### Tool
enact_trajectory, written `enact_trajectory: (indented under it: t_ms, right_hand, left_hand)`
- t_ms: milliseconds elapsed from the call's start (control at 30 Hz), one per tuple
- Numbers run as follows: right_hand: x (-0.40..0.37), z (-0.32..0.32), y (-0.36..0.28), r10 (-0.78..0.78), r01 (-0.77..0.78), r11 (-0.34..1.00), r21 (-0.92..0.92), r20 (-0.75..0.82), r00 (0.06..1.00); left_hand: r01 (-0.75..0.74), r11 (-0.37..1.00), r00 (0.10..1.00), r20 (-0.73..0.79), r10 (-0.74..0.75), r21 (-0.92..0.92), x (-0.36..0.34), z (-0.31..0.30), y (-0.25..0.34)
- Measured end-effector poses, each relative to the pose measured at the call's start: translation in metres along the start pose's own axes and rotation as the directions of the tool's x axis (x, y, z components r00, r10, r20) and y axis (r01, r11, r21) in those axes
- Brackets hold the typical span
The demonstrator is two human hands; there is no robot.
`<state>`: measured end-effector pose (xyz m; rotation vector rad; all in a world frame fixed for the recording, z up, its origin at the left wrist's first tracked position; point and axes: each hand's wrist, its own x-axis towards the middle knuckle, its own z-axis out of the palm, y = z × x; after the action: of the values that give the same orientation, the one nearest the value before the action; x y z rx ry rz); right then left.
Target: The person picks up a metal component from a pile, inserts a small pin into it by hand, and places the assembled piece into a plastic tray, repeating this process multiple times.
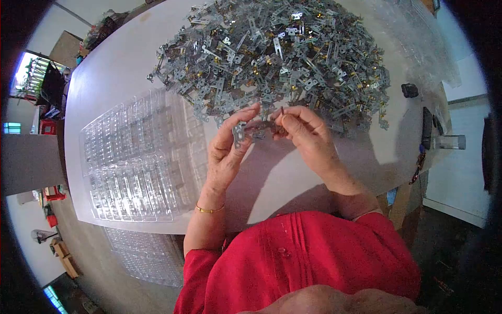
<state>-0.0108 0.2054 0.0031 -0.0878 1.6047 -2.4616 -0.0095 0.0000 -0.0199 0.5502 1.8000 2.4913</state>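
Note:
In front of my chest, my left hand (pixel 226 149) has its fingers and thumb closed around a flat grey metal bracket (pixel 239 135) with holes in it. Close beside it on the right, my right hand (pixel 312 141) is pinched shut, thumb against fingers, with a thin dark tip showing above them; I cannot tell what it grips. Just beyond both hands spreads a large pile of loose metal brackets (pixel 272 57), grey with some brass-coloured parts among them.
Clear plastic trays (pixel 130 183) with moulded slots lie on the white table (pixel 112 112) at the left. More clear trays (pixel 149 256) sit lower, past the table's front edge. A small black object (pixel 409 90) and a clear cup (pixel 452 142) are at the right.

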Motion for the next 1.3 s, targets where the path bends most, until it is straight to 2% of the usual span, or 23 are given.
enact_trajectory:
  t_ms: [100, 200, 300, 400, 600, 700, 800, 900, 1000, 1100, 1200, 1300]
  right_hand:
    - [-0.001, 0.004, 0.004, -0.071, 0.068, 0.984, -0.164, -0.013, 0.997]
    - [0.003, 0.002, 0.007, -0.309, 0.296, 0.852, -0.432, 0.043, 0.950]
    - [-0.012, 0.013, -0.011, -0.067, 0.080, 0.962, -0.261, 0.058, 0.996]
    - [-0.015, 0.016, -0.008, -0.185, 0.235, 0.837, -0.494, 0.149, 0.971]
    - [-0.015, 0.019, -0.013, -0.177, 0.238, 0.836, -0.495, 0.168, 0.970]
    - [-0.014, 0.018, -0.012, -0.222, 0.287, 0.763, -0.579, 0.183, 0.958]
    - [-0.014, 0.018, -0.013, -0.244, 0.301, 0.708, -0.639, 0.179, 0.953]
    - [-0.011, 0.015, -0.011, -0.336, 0.396, 0.598, -0.697, 0.230, 0.913]
    - [-0.008, 0.015, -0.009, -0.416, 0.482, 0.537, -0.692, 0.281, 0.865]
    - [-0.010, 0.015, -0.004, -0.386, 0.444, 0.573, -0.689, 0.252, 0.887]
    - [-0.017, 0.020, -0.017, -0.214, 0.246, 0.722, -0.647, 0.129, 0.968]
    - [-0.012, 0.019, -0.007, -0.360, 0.398, 0.626, -0.670, 0.204, 0.910]
  left_hand:
    - [0.015, 0.996, 0.995, -0.098, -0.024, -0.093, 0.000, 0.004, 0.002]
    - [0.086, 0.974, 0.991, -0.079, -0.105, -0.212, -0.001, 0.001, 0.004]
    - [0.161, 0.950, 0.984, -0.026, -0.174, -0.266, -0.005, -0.001, -0.002]
    - [0.255, 0.938, 0.962, -0.041, -0.272, -0.234, -0.006, 0.003, 0.002]
    - [0.336, 0.931, 0.941, 0.004, -0.339, -0.142, -0.007, 0.009, 0.006]
    - [0.337, 0.931, 0.940, -0.002, -0.341, -0.142, -0.007, 0.008, 0.005]
    - [0.350, 0.936, 0.934, -0.056, -0.352, -0.047, -0.007, 0.008, 0.011]
    - [0.295, 0.950, 0.954, -0.077, -0.289, 0.099, -0.007, 0.007, 0.011]
    - [0.302, 0.931, 0.951, -0.128, -0.281, 0.205, -0.005, 0.008, 0.017]
    - [0.193, 0.868, 0.980, -0.051, -0.192, 0.458, -0.007, 0.001, 0.006]
    - [0.162, 0.828, 0.986, -0.050, -0.161, 0.536, -0.005, 0.007, 0.012]
    - [0.073, 0.783, 0.997, -0.015, -0.081, 0.618, -0.004, 0.011, 0.016]
